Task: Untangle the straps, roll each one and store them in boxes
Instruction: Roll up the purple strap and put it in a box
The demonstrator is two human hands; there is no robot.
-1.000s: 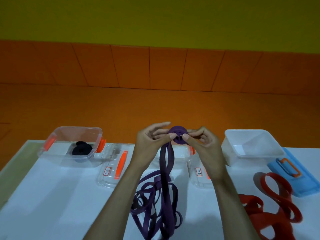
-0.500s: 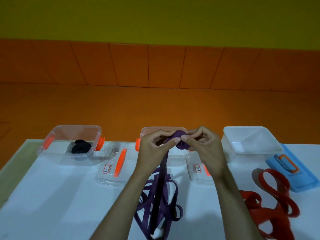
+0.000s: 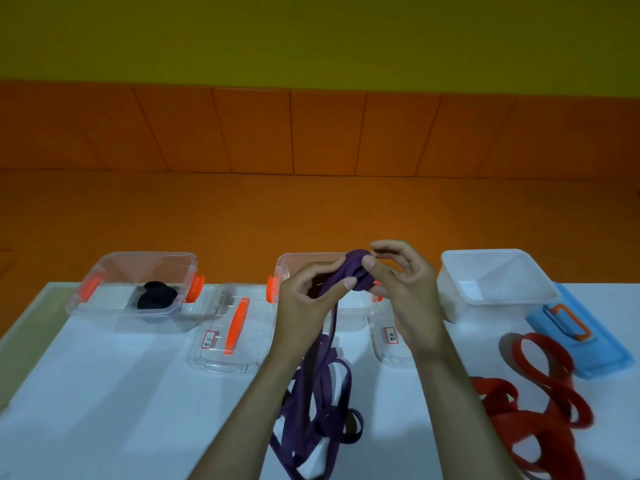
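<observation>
We note purple strap [image 3: 323, 355] slack heaped on table [image 3: 104, 393], feeding upward. L hand [image 3: 304, 306] pinches the run to keep tension; R hand [image 3: 407, 292], fingers half-curled, grips the roll [image 3: 354, 260] in front of mid box [image 3: 294, 259], prob. its destination.

Matt woven purple strap [image 3: 323, 386], glossy clear plastic boxes [image 3: 138, 289], smooth white table [image 3: 104, 393].

We've got a left forearm [image 3: 249, 410] and right forearm [image 3: 460, 410] bare right along, and short, plain nails on left hand [image 3: 304, 299] and right hand [image 3: 408, 296]
</observation>
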